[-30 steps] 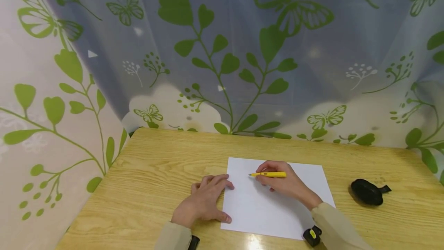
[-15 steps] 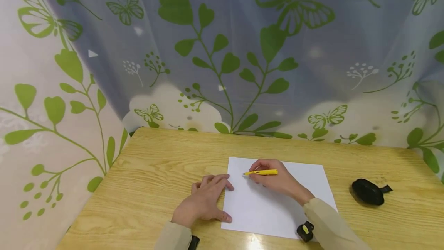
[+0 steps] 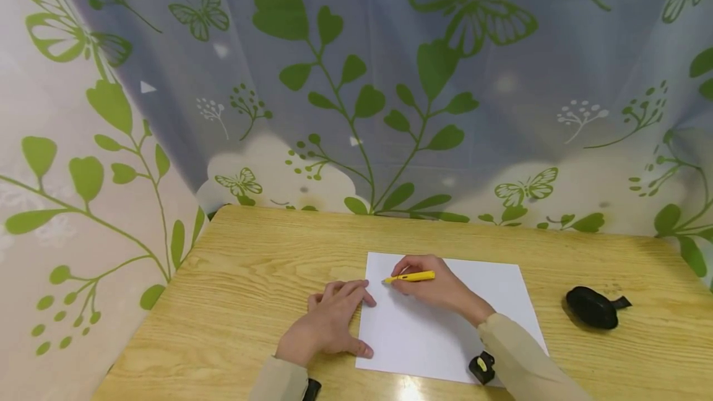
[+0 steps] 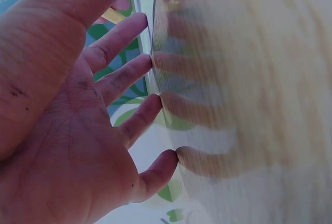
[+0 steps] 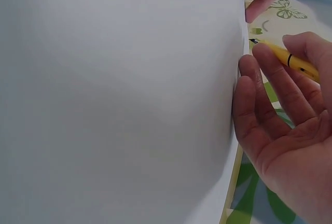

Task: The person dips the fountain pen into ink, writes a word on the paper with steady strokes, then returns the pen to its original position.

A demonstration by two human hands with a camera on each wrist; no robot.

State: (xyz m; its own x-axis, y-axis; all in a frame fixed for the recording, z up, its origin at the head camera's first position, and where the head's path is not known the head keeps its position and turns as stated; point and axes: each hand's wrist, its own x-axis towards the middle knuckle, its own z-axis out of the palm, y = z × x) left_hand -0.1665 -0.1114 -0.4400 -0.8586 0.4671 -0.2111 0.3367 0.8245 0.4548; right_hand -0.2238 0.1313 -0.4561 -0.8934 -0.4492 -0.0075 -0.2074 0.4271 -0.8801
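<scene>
A white sheet of paper (image 3: 445, 345) lies on the wooden table. My right hand (image 3: 426, 280) pinches a yellow pen (image 3: 414, 276) between thumb and fingers, its dark tip close to the upper left part of the sheet. In the right wrist view the pen (image 5: 282, 55) slants past the fingertips, and the lower fingers rest along the paper (image 5: 129, 99). My left hand (image 3: 328, 320) lies with spread fingers over the paper's left edge, thumb and fingertips on it. From the left wrist view, the fingertips (image 4: 168, 159) of that hand touch the surface.
To the right of the paper is a black oval object with a short tab (image 3: 592, 308). The table (image 3: 250, 265) meets a curtain (image 3: 334, 79) printed with green leaves and butterflies at the back and left. Black wrist cameras sit at both cuffs.
My right hand has moved left across the sheet with the pen, bringing the tip nearer the paper's left edge. The left hand has stayed in place.
</scene>
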